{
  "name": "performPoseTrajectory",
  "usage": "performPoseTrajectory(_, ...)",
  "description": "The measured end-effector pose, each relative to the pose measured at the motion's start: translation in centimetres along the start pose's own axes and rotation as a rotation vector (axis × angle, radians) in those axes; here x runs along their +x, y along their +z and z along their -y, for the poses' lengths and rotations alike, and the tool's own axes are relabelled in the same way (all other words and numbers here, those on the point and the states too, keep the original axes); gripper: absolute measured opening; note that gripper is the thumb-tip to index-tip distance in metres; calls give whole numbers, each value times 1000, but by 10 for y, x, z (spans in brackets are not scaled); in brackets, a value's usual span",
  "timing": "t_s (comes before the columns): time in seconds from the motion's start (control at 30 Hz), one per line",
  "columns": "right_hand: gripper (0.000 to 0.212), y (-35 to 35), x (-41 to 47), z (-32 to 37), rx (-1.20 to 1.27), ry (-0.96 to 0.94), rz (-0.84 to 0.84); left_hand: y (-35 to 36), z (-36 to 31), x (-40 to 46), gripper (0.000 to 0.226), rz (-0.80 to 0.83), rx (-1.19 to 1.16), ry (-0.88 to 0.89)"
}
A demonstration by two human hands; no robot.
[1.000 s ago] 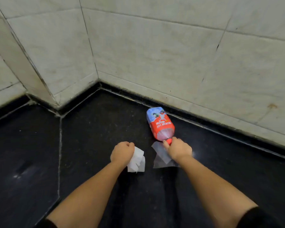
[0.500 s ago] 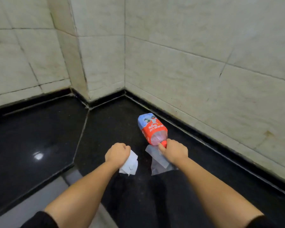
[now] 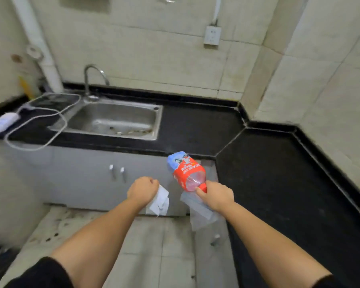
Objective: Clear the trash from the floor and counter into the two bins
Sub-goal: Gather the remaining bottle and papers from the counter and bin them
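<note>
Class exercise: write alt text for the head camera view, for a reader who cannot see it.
A person's right hand holds a red-labelled plastic bottle by its cap end, plus a clear plastic wrapper; the left hand clutches white tissue. Beyond them, a black counter holds a steel sink.

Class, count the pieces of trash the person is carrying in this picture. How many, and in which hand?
3. White tissue in the left hand; plastic bottle and clear wrapper in the right hand. More could be hidden inside the fists.

We see soft, even indoor light, no hard shadows, faint sheen on the black counter [image 3: 279,183], motion blur throughout, wide-angle bending at the edges.
</note>
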State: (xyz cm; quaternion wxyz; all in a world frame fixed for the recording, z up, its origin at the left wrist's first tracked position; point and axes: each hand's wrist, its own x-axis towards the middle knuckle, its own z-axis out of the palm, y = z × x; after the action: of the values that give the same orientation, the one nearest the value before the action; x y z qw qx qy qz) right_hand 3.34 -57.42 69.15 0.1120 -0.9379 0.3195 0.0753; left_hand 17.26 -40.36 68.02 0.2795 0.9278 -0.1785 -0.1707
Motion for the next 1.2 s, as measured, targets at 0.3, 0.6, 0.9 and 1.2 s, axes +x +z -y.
performPoseTrajectory(0.3, 48, 93, -75, 281, -142, -481, 203, -139, 278, -146, 38, -306, -156, -446)
performPoseTrajectory(0.6, 49, 221, -279, 529, -324, -1017, 424, -239, 524, -401, 36, -603, -294, -972)
performPoseTrajectory(0.9, 48, 299, -442, 677, -596, -1456, 487, -209, 619, -590, 40, -836, -544, -1422)
performPoseTrajectory(1.2, 55, 405, -551, 779, -1025, -1790, 557, -169, 693, -677, 42, -917, -738, -1699)
